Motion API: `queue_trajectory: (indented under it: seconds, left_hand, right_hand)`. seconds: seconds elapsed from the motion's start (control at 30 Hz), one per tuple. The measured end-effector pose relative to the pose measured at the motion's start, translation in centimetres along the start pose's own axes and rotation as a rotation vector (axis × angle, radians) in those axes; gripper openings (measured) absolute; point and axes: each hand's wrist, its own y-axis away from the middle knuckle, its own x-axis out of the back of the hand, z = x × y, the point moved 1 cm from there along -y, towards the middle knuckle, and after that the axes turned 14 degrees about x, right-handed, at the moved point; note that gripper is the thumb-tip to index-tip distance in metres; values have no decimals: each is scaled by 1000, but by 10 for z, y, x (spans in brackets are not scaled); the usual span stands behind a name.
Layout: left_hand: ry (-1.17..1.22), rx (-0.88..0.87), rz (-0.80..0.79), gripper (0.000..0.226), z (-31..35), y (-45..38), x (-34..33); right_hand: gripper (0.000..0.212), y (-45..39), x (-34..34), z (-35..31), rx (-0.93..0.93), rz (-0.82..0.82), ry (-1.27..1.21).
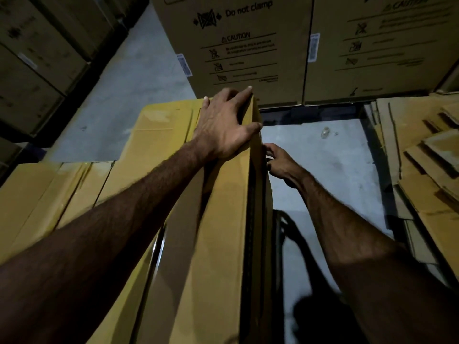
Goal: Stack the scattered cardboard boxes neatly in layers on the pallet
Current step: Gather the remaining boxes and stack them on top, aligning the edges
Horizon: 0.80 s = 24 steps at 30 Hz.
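Already, at the far left, dark stacked cartons (37, 70) are standing against the wall, and nearer, low on the left, yellow boxes (49, 194) are lying side by side in a layer; whatever they are resting on is hidden. Just right of them the long box (218, 219) is lying on top, its long axis running from near to far, straight away from the person. The left hand (223, 125) is lying flat on the far end of its top face, fingers spread and nearly straight, fingertips reaching the far edge and thumb hooking over the right edge; it is pressing rather than gripping. Further right and lower, the right hand (280, 162) is touching the box's right side wall, fingers partly curled against it; whether they are pinching an edge cannot be told. So the box is sitting between the two hands, left hand over it and farther out, right hand beside it and nearer. Any squaring-up would probably be a slide along that long axis or a nudge leftward against its neighbours. Beyond, the grey floor (323, 182) is showing, then flattened cardboard (422, 157) is piling up at the right.
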Motion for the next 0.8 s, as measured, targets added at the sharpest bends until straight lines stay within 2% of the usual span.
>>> queue_trajectory:
  seconds: [0.4, 0.7, 0.8]
  left_hand:
    - [39, 13, -25, 96, 0, 2, 3]
    - [38, -5, -17, 92, -1, 3, 2]
    - [33, -7, -20, 92, -2, 4, 2]
  right_hand:
    - [68, -5, 0, 6, -35, -46, 8]
    - [63, -6, 0, 11, -50, -31, -28]
    - [53, -6, -1, 16, -15, -6, -34]
